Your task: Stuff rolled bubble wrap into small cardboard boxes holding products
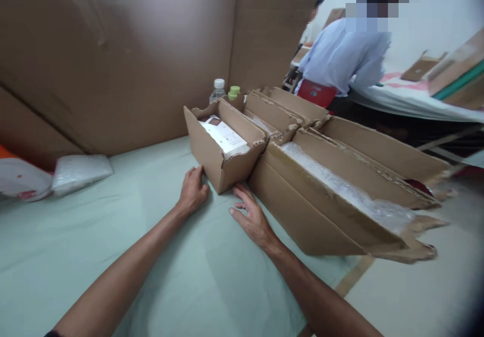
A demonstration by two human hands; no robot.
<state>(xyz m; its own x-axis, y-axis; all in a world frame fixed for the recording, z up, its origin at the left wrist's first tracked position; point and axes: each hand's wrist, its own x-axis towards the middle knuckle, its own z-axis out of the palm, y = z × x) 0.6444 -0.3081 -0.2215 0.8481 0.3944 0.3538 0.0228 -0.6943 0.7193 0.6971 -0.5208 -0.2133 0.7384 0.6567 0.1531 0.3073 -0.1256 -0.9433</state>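
A small open-topped cardboard box (206,153) stands on the pale green cloth in front of me, with white printed boxes (226,138) inside. My left hand (192,190) rests on the cloth at the box's lower left edge, fingers loosely bent and fingertips by the cardboard. On the other side of the near corner lies my right hand (252,218), fingers apart, its fingertips at the bottom edge. Whether either hand presses on the box is hard to tell. Neither hand holds anything.
Right of it stands a long cardboard box (313,206) with bubble wrap (348,193). More open boxes (280,110) and a clear bottle (218,92) are behind. Bubble-wrapped packs (81,173) lie left. Tall cardboard panels (151,50) wall the back. A person in light blue (342,55) sits beyond.
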